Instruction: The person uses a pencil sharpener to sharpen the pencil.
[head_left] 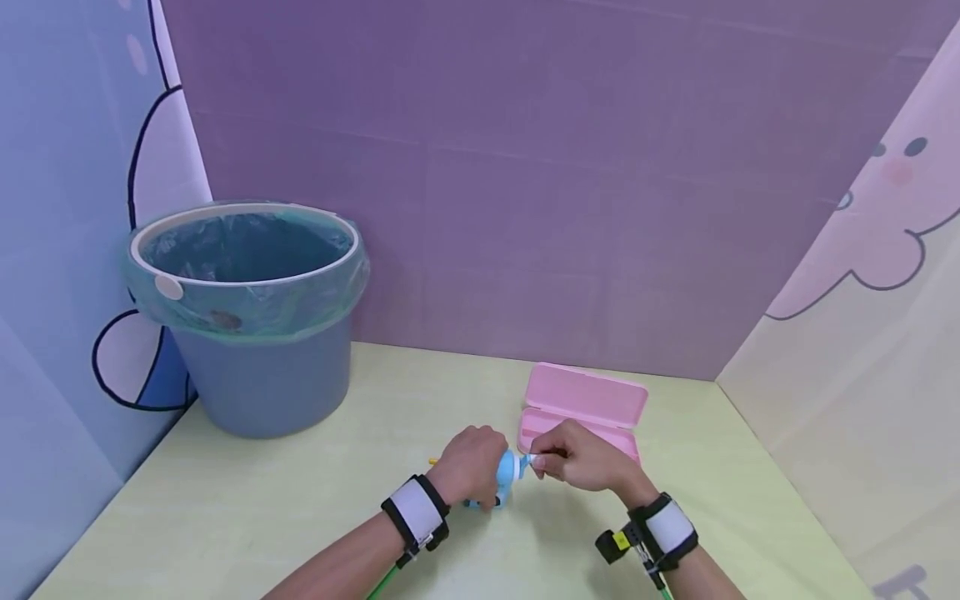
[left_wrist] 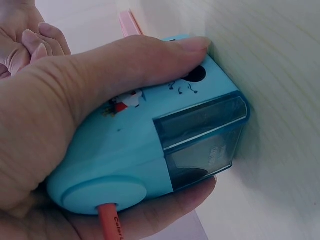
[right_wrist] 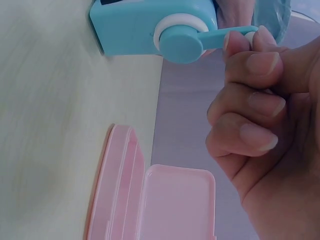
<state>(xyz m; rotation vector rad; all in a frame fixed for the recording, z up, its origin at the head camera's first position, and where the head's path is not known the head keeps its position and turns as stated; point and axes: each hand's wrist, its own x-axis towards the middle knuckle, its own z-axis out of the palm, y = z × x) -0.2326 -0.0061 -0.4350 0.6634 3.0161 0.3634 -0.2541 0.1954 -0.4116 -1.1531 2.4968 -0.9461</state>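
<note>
A light blue crank pencil sharpener (left_wrist: 137, 150) with a clear shavings drawer (left_wrist: 205, 145) stands on the table. My left hand (head_left: 472, 462) grips its body, thumb over the top and fingers along the other side. An orange-red colored pencil (left_wrist: 109, 220) sticks out of the round hole at the sharpener's end. On the opposite end, my right hand (head_left: 581, 457) pinches the knob of the crank handle (right_wrist: 225, 36) between thumb and index finger, the other fingers curled. Just behind the right hand lies a pink pencil case (head_left: 585, 393) with its lid open.
At the back left stands a blue-grey bin (head_left: 262, 375) lined with a green plastic bag (head_left: 300, 310). A purple backdrop (head_left: 480, 208) rises behind the pale table (head_left: 360, 533), with patterned panels at both sides.
</note>
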